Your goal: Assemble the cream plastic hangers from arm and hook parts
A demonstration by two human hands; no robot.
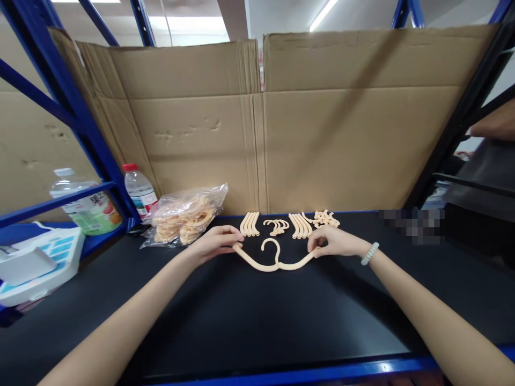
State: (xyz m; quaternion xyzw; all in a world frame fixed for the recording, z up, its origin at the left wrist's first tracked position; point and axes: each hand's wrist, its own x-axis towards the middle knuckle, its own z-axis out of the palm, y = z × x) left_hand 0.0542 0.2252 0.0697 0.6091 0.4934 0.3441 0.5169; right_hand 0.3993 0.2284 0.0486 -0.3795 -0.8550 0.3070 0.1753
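A cream plastic hanger (276,261) lies flat on the black table (249,316), just ahead of the person at twelve o'clock, its hook pointing away toward the cardboard wall (322,134). The left hand (215,242) pinches the tip of the hanger's left arm between thumb and fingers; the right hand (333,242), with a pale bead bracelet (369,253) on the wrist, pinches the tip of the right arm the same way. Both grips are closed on the hanger ends, with the middle of the hanger resting on the table between them.

Just beyond the hands, still at twelve o'clock, sit loose cream parts in a row: a stack of curved arms (250,224), a small heap of hooks (277,226), a second stack of curved arms (301,225) and a cluster of small pieces (326,219). At eleven o'clock a clear plastic bag (187,214) holds more cream parts. Further out at ten o'clock stand a water bottle (139,190) with a red cap and a larger drink bottle (90,206). At nine o'clock a white and blue device (38,262) rests on the table edge. At two o'clock another person's arm (494,123) shows behind the dark rack post
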